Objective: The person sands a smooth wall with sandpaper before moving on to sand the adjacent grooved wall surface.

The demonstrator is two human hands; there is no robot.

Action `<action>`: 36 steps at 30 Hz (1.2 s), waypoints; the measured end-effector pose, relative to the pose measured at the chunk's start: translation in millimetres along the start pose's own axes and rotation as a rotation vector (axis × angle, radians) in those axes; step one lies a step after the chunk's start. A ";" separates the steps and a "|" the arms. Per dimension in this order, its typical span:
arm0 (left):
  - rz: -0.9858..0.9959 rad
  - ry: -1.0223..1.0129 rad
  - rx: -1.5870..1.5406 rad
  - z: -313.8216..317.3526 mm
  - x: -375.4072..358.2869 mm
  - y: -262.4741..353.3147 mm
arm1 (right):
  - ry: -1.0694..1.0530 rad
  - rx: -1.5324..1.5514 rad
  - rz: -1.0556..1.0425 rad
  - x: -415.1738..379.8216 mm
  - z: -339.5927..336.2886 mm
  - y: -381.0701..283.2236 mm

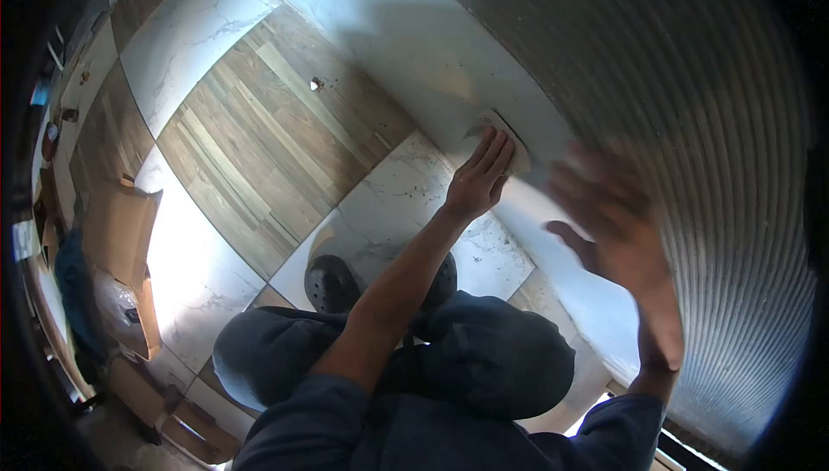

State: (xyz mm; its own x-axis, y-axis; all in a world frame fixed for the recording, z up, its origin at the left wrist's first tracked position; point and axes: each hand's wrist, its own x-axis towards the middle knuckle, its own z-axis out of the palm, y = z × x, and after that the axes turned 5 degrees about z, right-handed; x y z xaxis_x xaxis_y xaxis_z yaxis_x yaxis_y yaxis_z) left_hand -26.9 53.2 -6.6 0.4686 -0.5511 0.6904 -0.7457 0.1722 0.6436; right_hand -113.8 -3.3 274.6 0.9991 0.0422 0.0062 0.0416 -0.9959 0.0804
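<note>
My left hand point(477, 184) is closed on a flat, pale rectangular pad point(518, 153) and presses it against the smooth pale lower wall point(414, 56). The pad's exact kind cannot be made out; its far edge looks dark and the fingers cover part of it. Off to the right, my right hand point(609, 216) is raised in front of the grey ribbed wall panel point(734, 169). Motion blurs its fingers, but they are spread with the thumb apart, and nothing shows in them.
Wood-look tiles point(268, 134) and white marble-look tiles point(203, 255) cover the floor. Crumbs and a small white bit point(315, 85) lie near the wall. My dark clogs point(331, 284) are below my knees. An open cardboard box point(121, 229) stands at left.
</note>
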 end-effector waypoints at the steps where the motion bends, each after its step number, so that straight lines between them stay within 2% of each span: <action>1: -0.005 0.062 0.030 10.8 -3.3 -2.9 | 0.068 -0.135 0.013 -4.0 -25.3 3.0; 2: -0.044 0.115 -0.037 18.0 -4.8 1.3 | 0.141 -0.274 0.024 -8.5 -50.4 10.7; 4: -0.047 0.190 0.015 31.0 0.3 9.3 | 0.356 -0.464 -0.043 -21.4 -98.2 37.8; 7: -0.059 0.311 0.010 49.6 1.9 9.6 | 0.651 -0.524 -0.015 -46.9 -117.1 68.5; 9: -0.155 0.438 -0.081 53.5 2.5 4.2 | 0.602 -0.640 -0.040 -36.2 -115.7 56.5; 11: -0.753 0.650 -0.179 54.2 9.3 -17.3 | 0.542 -0.745 -0.048 -19.9 -110.6 37.6; 13: -0.876 0.722 -0.056 33.0 27.6 -66.8 | 0.511 -0.796 -0.048 -14.7 -103.3 37.5; 14: -0.891 0.724 -0.056 25.6 33.6 -61.1 | 0.617 -0.765 -0.067 -14.0 -99.2 41.9; 16: -1.234 0.514 -0.322 4.6 46.7 -45.0 | 0.603 -0.817 -0.143 -22.2 -106.9 54.9; 17: -0.938 0.473 -0.096 29.4 20.7 -32.8 | 0.596 -0.842 -0.181 -26.1 -111.0 61.4; 18: -0.652 0.549 0.053 54.0 2.0 -15.4 | 0.623 -0.853 -0.160 -20.2 -107.4 58.2; 20: -0.657 0.474 0.037 54.6 -4.0 3.3 | 0.640 -0.867 -0.132 -16.0 -103.7 55.0; 22: -0.866 0.405 -0.273 42.0 -7.1 -6.2 | 0.614 -0.900 -0.165 -16.0 -106.5 57.2; 25: -0.989 0.158 -0.547 15.9 -9.2 -34.7 | 0.576 -0.902 -0.181 -15.7 -107.0 55.0; 27: -0.532 0.425 -0.058 45.6 -15.8 -10.3 | 0.584 -0.903 -0.174 -17.5 -105.1 54.9; 28: -0.514 0.426 -0.151 40.5 -0.6 15.2 | 0.593 -0.909 -0.174 -18.6 -104.9 55.8; 29: -0.490 0.438 -0.119 43.6 5.9 24.2 | 0.601 -0.914 -0.174 -19.5 -104.7 56.9; 32: -0.558 0.399 -0.096 45.3 4.2 29.9 | 0.596 -0.849 -0.221 -21.9 -106.0 57.5; 35: -0.541 0.374 -0.085 41.3 1.9 20.4 | 0.627 -0.792 -0.267 -18.3 -100.6 51.8; 36: -0.495 0.369 -0.044 40.3 1.7 16.0 | 0.659 -0.735 -0.216 -20.8 -99.0 48.5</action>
State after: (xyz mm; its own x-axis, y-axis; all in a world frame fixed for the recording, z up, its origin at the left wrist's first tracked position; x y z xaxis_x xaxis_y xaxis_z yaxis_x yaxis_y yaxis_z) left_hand -57.1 22.1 -8.5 0.8930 -0.2565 0.3698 -0.3812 0.0058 0.9245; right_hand -133.5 -44.6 377.0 0.7574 0.4730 0.4501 -0.0172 -0.6747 0.7379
